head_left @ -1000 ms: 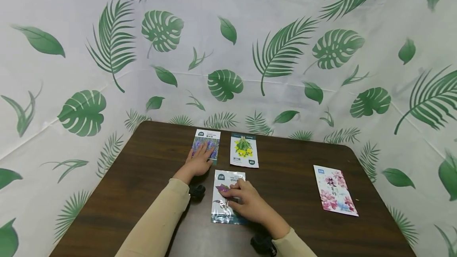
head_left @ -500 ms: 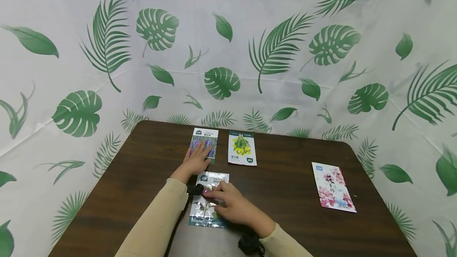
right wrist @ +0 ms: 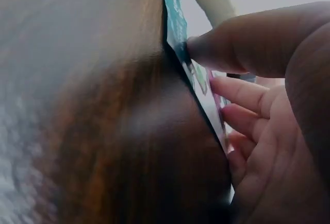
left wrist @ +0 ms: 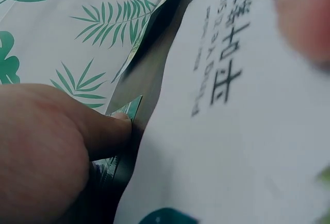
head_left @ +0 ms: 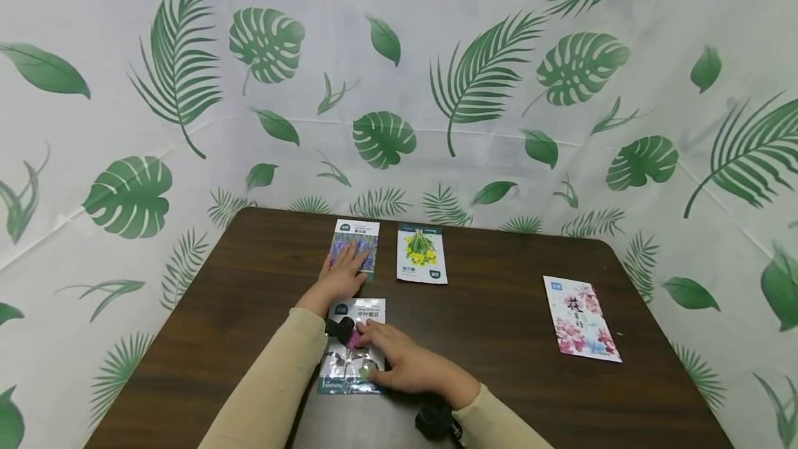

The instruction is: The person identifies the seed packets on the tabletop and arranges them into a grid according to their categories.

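My left hand [head_left: 339,281] lies with fingers spread on a seed packet with purple flowers [head_left: 366,228] near the table's far edge. In the left wrist view, the thumb [left wrist: 103,131] touches that packet's green end. My right hand [head_left: 414,367] rests on a silvery-white seed packet [head_left: 370,312] with a purple-leaf picture and teal bottom band, partly under the left wrist. In the right wrist view, its thumb and fingertips touch the packet's face [right wrist: 178,23], fingers loosely extended. The two packets lie one in front of the other, the nearer one slightly left.
A packet with yellow flowers [head_left: 421,255] lies right of the purple-flower one. Farther right is a packet with pink blossoms [head_left: 582,317], slightly turned. All lie on a dark brown wooden table [head_left: 492,283]. A leaf-print cloth [head_left: 337,89] hangs behind. Both wrists wear small black cameras.
My right hand has slid the silvery-white packet leftward, in line with the purple-flower packet and partly beneath the left wrist. The left hand has stayed on its packet. The view has shifted slightly.
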### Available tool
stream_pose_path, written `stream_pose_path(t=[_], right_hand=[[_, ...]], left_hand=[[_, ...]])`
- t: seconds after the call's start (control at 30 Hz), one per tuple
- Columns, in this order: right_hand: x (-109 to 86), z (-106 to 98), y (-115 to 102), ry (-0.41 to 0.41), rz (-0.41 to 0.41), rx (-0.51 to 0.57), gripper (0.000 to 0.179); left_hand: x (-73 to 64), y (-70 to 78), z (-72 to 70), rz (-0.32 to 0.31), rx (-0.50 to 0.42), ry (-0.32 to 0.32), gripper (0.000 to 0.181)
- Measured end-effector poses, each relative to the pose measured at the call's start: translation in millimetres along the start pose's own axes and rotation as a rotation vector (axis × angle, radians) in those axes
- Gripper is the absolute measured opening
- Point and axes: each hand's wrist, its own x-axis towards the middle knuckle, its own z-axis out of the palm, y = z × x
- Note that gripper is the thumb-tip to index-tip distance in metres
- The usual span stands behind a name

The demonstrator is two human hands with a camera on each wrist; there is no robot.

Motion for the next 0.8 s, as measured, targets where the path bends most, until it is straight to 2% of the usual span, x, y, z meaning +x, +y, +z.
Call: stream_pose_path(t=[0.1,0.4,0.53,0.8], right_hand=[[-0.9,1.3,0.9,-0.011,-0.009,-0.007,0.055],[0.4,3.4,5.0,0.044,-0.055,-0.081,0.06],[0.3,3.0,3.9,0.038,-0.068,-0.124,0.061],[0.8,1.4,0.8,-0.01,-0.043,-0.132,0.061]], left_hand=[[1.1,-1.2,2.1,-0.007,-0.009,-0.008,0.065],[11.0,-7.5,6.6,-0.025,0.015,-0.025,0.068],[12.6,-7.7,6.2,-0.031,0.005,-0.031,0.068],[11.2,-5.8,4.6,-0.041,0.015,-0.035,0.068]])
